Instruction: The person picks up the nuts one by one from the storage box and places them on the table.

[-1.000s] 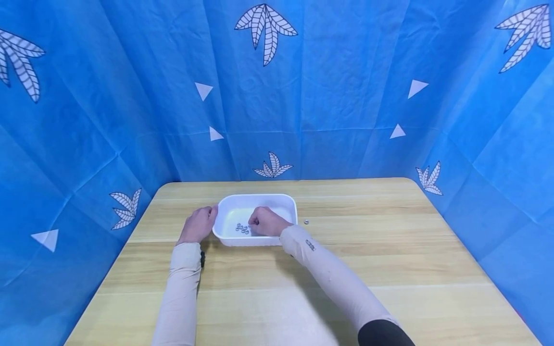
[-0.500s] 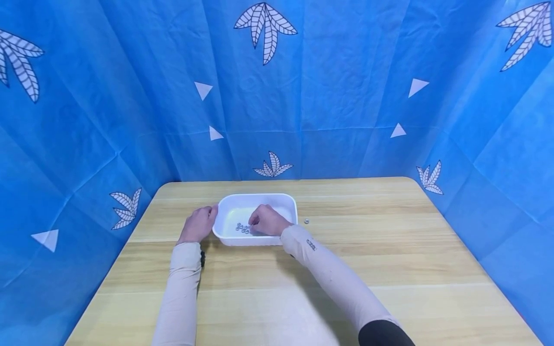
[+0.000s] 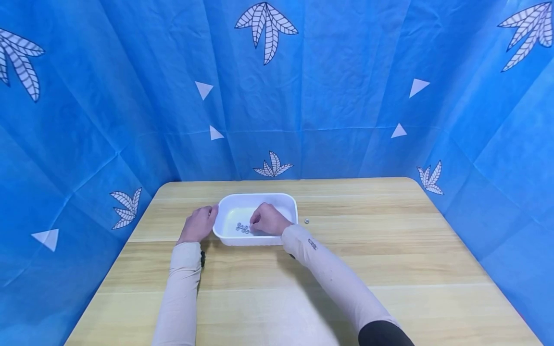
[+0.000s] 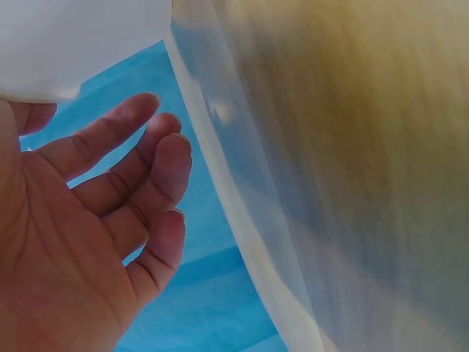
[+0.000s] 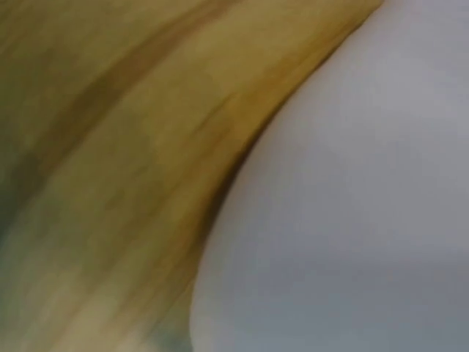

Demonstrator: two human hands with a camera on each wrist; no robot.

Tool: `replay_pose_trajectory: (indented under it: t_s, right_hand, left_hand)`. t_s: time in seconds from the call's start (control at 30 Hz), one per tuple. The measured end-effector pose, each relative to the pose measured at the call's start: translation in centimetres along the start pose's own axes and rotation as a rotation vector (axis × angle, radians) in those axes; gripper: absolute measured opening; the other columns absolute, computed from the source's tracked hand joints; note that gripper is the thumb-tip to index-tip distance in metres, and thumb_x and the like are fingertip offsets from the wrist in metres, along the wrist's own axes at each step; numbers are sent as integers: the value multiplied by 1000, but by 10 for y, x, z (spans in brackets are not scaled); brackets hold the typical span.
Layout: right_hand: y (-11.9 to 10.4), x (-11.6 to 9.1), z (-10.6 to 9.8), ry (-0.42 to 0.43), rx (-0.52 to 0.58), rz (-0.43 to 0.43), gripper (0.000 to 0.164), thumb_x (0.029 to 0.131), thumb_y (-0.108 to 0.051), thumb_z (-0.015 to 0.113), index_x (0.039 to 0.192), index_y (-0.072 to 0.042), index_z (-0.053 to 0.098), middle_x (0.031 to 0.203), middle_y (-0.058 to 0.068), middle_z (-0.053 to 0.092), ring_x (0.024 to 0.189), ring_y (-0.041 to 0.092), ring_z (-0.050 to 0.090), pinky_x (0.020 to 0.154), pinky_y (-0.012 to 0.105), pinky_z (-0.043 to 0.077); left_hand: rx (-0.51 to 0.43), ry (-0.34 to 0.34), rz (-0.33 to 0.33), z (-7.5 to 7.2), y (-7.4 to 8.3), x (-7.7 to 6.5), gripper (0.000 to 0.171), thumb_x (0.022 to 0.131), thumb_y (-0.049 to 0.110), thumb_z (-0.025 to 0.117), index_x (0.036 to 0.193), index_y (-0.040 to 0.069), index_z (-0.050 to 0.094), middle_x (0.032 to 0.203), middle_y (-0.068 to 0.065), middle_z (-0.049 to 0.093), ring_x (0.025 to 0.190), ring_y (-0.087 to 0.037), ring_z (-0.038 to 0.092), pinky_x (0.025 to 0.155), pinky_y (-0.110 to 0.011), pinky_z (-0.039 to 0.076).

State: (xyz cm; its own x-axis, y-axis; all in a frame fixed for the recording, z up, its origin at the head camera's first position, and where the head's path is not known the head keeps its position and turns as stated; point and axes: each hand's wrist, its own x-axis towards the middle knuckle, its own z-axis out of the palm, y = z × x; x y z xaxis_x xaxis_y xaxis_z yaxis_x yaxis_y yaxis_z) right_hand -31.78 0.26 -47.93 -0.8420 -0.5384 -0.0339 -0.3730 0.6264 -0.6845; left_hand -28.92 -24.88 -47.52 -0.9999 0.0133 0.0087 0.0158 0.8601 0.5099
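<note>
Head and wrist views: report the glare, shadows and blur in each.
Head: pale glare on the near part of the table, a shadow beside the right sleeve; left wrist: left hand fairly clear, table soft; right wrist: table and white tray both blurred.

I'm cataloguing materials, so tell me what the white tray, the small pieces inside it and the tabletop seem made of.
White tray: probably plastic, smooth with a soft sheen; rounded corners look moulded.
Small pieces: likely metal, silvery with bright glints, though too small to be sure.
Tabletop: wood or wood-look laminate, satin, with pale grain and a soft glare.
</note>
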Motion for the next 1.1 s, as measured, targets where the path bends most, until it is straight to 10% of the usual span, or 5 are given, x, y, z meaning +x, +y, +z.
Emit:
replay_pose_trajectory:
  t_s: [1.1]
  right_hand:
    - [-5,-4,-6,53,324,63,17,87,-8,83,103,-5,82,96,5,82,88,11,74,86,25,58]
  left_hand:
    - [-16,-9,-2,1,-1,1,70,112,50,24,139,-4,58,130,-27,66,118,-42,65,103,-59,51]
